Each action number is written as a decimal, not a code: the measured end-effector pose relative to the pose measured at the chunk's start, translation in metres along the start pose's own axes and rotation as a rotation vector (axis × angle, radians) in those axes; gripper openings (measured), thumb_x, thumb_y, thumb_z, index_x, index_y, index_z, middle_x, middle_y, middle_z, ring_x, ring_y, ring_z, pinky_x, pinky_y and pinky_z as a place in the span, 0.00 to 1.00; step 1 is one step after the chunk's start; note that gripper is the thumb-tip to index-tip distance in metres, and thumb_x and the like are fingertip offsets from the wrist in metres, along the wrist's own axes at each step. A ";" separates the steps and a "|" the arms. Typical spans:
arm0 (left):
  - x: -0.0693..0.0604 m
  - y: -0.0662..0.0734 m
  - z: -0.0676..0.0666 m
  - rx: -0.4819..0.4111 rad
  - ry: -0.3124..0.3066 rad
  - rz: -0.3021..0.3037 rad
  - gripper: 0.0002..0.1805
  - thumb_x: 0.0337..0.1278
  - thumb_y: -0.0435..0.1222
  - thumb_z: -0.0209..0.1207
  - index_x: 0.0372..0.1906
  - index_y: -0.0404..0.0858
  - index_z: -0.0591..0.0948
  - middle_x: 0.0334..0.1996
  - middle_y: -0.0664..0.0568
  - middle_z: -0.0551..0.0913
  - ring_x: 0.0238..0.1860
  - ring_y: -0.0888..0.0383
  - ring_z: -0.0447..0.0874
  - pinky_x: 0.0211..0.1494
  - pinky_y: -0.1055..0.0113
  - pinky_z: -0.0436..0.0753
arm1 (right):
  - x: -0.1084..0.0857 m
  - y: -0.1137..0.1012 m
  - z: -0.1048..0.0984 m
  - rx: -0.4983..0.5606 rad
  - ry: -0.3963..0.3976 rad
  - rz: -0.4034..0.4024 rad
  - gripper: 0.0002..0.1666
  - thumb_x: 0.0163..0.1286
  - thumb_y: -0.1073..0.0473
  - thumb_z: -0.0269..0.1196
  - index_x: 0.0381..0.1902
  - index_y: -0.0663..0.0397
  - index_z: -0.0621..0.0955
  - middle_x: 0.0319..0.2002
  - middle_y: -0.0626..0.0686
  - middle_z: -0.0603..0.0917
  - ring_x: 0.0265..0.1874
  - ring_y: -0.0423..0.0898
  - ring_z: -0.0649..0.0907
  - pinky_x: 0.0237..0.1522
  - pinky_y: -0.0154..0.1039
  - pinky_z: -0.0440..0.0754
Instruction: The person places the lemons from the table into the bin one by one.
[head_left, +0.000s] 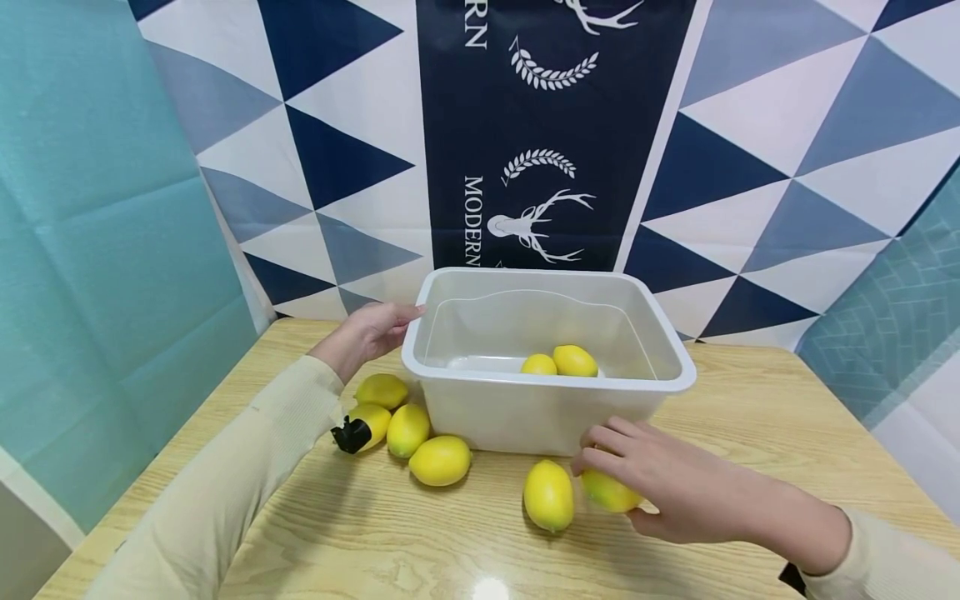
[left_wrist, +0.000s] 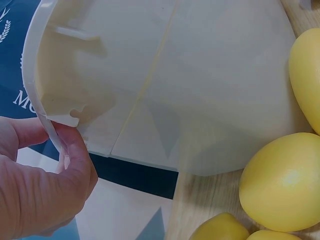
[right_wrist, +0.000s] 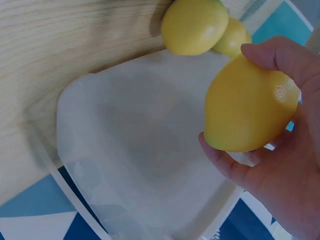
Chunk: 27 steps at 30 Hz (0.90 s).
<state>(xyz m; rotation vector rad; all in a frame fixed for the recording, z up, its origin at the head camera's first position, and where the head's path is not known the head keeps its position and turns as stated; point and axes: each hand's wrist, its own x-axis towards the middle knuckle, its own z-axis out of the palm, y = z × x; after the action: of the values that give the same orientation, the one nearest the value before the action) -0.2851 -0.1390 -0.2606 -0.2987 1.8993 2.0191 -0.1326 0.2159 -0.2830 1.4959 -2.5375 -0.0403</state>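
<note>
A white plastic bin stands on the wooden table, and two lemons lie inside it. My left hand pinches the bin's left rim between thumb and fingers, as the left wrist view shows at the rim. In front of the bin's right end, my right hand grips a lemon, thumb on one side and fingers on the other. Just left of that hand, another lemon rests on the table.
Several lemons cluster at the bin's front left corner, beneath my left forearm. A black piece shows at the left cuff. Behind the table hangs a patterned cloth, close to the bin's back.
</note>
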 end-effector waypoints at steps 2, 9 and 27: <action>0.000 0.000 0.000 0.002 -0.003 0.002 0.27 0.66 0.37 0.55 0.67 0.34 0.67 0.49 0.53 0.72 0.45 0.60 0.75 0.67 0.67 0.75 | 0.001 -0.001 -0.003 0.000 -0.004 0.000 0.43 0.35 0.60 0.77 0.53 0.36 0.74 0.48 0.38 0.74 0.47 0.37 0.71 0.47 0.38 0.81; 0.000 0.000 0.000 0.009 -0.005 0.007 0.26 0.67 0.37 0.55 0.67 0.34 0.67 0.50 0.52 0.72 0.46 0.59 0.75 0.68 0.66 0.74 | 0.004 -0.007 -0.015 -0.012 -0.044 0.024 0.43 0.38 0.60 0.76 0.54 0.33 0.74 0.49 0.38 0.74 0.46 0.37 0.71 0.46 0.38 0.81; 0.001 -0.001 0.000 0.016 -0.009 0.012 0.26 0.67 0.37 0.55 0.67 0.35 0.68 0.49 0.53 0.73 0.45 0.60 0.76 0.68 0.67 0.74 | 0.010 -0.014 -0.039 -0.059 -0.038 0.025 0.44 0.35 0.62 0.77 0.53 0.31 0.73 0.47 0.37 0.73 0.47 0.38 0.70 0.47 0.41 0.80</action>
<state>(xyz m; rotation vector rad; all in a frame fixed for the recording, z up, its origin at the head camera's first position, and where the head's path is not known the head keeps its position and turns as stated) -0.2859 -0.1392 -0.2616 -0.2749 1.9151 2.0088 -0.1183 0.2035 -0.2454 1.4546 -2.5609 -0.1395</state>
